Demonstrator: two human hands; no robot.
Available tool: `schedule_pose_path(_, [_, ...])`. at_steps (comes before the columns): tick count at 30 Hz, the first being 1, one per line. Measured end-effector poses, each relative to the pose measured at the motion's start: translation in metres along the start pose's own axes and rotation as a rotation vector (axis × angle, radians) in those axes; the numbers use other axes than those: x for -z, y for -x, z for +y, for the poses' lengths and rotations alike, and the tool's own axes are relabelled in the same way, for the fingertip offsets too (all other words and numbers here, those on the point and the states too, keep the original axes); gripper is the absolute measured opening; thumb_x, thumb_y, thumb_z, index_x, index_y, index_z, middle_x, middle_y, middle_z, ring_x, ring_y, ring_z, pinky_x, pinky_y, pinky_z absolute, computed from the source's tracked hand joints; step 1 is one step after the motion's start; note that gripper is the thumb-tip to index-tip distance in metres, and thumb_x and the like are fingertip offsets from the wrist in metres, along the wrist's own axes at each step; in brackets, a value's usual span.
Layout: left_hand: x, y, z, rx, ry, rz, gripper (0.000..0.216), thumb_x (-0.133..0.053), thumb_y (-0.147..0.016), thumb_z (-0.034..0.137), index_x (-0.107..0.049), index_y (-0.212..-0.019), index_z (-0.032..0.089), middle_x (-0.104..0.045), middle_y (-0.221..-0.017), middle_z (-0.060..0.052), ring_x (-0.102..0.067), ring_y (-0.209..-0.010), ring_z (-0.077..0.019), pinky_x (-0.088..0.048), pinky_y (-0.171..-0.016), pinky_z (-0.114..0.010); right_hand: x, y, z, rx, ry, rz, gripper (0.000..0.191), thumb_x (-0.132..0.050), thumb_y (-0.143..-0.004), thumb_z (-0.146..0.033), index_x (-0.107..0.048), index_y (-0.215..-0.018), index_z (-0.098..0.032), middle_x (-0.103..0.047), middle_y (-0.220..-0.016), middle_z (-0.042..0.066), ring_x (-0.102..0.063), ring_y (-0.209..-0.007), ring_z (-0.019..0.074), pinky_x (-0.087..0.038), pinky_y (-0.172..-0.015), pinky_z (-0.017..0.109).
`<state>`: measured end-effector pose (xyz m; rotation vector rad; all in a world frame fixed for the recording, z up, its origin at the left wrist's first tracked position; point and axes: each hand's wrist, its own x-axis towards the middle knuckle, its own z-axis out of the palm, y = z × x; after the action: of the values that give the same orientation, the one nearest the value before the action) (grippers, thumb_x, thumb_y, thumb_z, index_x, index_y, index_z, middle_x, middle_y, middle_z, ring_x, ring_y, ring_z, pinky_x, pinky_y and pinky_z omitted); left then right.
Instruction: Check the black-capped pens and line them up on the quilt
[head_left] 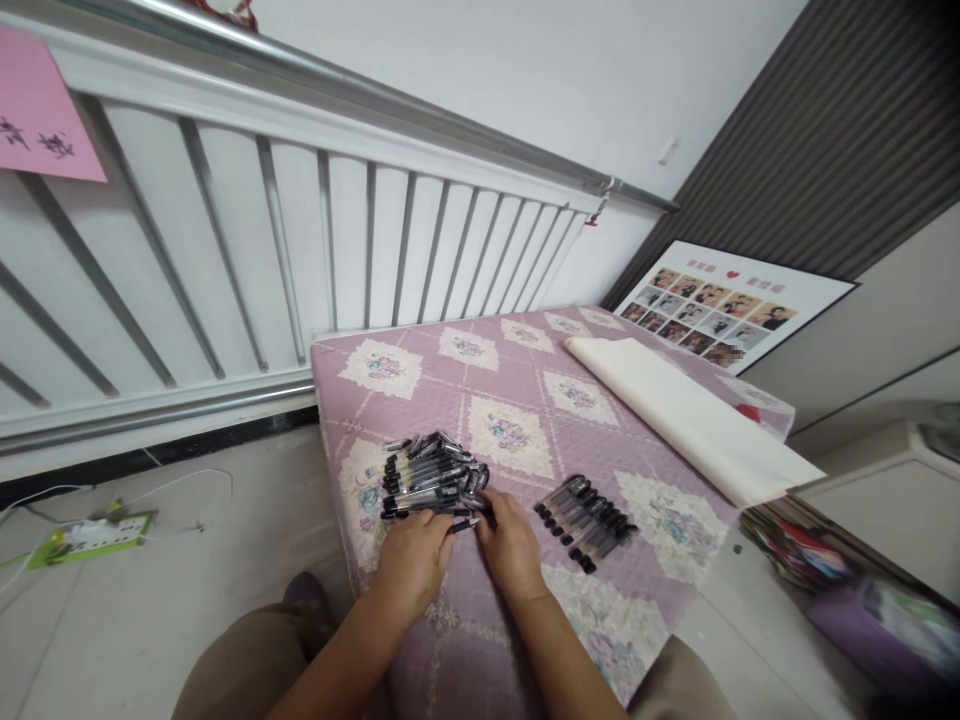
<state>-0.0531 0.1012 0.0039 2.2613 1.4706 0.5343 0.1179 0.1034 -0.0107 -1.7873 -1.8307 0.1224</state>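
Note:
My left hand (414, 562) is closed around an uncapped pen (465, 524), its point sticking out to the right past the fingers. Close beside it, my right hand (511, 548) pinches what looks like a dark pen cap (485, 504), partly hidden by the fingers. Just beyond both hands lies a heap of pens (424, 472) with clear barrels and black ends, with loose caps (474, 478) at its right side. To the right of my right hand, several capped pens (585, 520) lie side by side in a slanting row.
Everything lies on a purple flower-patterned bed cover (517, 370). A cream folded sheet (675, 415) stretches across its right part. A white radiator (390, 240) runs along the wall. A power strip (94, 537) with cables is on the floor at left; a photo board (795, 290) leans at the back.

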Motion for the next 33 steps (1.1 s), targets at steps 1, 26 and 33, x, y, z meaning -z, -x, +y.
schedule_pose_path(1, [0.000, 0.000, 0.000, 0.001, -0.001, -0.004, 0.020, -0.048, -0.088, 0.023, -0.062, -0.103, 0.026, -0.063, -0.095, -0.002, -0.059, -0.090, -0.0206, -0.042, -0.079, -0.031, 0.000, 0.000, 0.000, 0.010, -0.006, -0.006, 0.027, -0.050, -0.080, -0.016, -0.060, -0.105, -0.019, -0.063, -0.096, 0.008, -0.057, -0.093, 0.0224, -0.046, -0.084, 0.037])
schedule_pose_path(26, [0.002, 0.001, 0.004, -0.119, 0.033, -0.047, 0.020, -0.047, -0.090, 0.025, -0.063, -0.102, 0.025, -0.062, -0.094, -0.003, -0.056, -0.091, -0.0197, -0.042, -0.082, -0.031, 0.034, 0.026, 0.012, -0.488, -0.876, -0.151, 0.033, -0.068, -0.068, -0.050, -0.060, -0.081, -0.020, -0.050, -0.054, -0.006, -0.042, -0.047, 0.0096, -0.030, -0.048, 0.021])
schedule_pose_path(33, [-0.003, 0.000, 0.006, -0.217, 0.021, -0.096, 0.014, -0.051, -0.088, 0.024, -0.063, -0.095, 0.024, -0.062, -0.093, -0.002, -0.055, -0.093, -0.0200, -0.041, -0.084, -0.032, 0.039, 0.024, 0.008, -0.325, -0.804, -0.321, 0.029, -0.069, -0.070, -0.045, -0.064, -0.082, -0.020, -0.062, -0.074, 0.000, -0.055, -0.070, 0.0160, -0.043, -0.065, 0.026])
